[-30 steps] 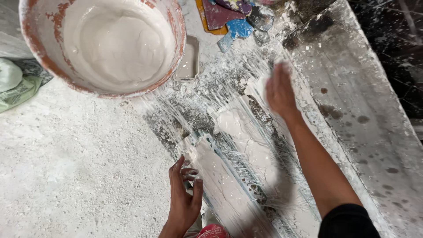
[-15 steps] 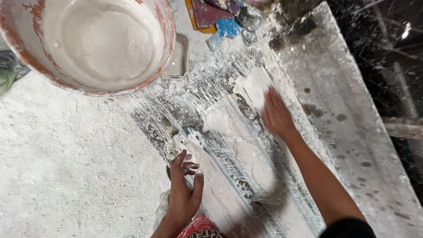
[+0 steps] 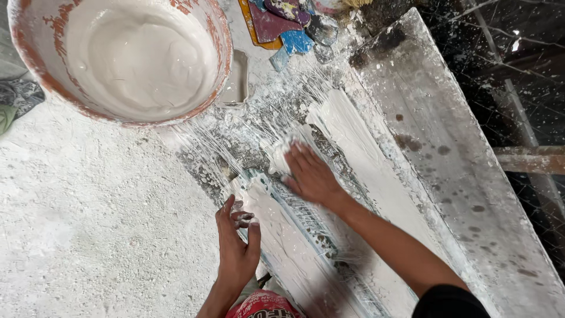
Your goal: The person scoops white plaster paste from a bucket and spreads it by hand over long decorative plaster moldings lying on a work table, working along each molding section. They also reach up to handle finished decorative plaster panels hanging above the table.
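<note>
Head view: plaster-smeared hands [image 3: 312, 176] on perhaps a mould [image 3: 353, 135].

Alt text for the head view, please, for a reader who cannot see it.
Seen from above, the right hand presses flat into wet white plaster spread along a long mould, while the left hand rests at its near edge. A worn bucket of white plaster stands at upper left on a dusty white floor.
</note>
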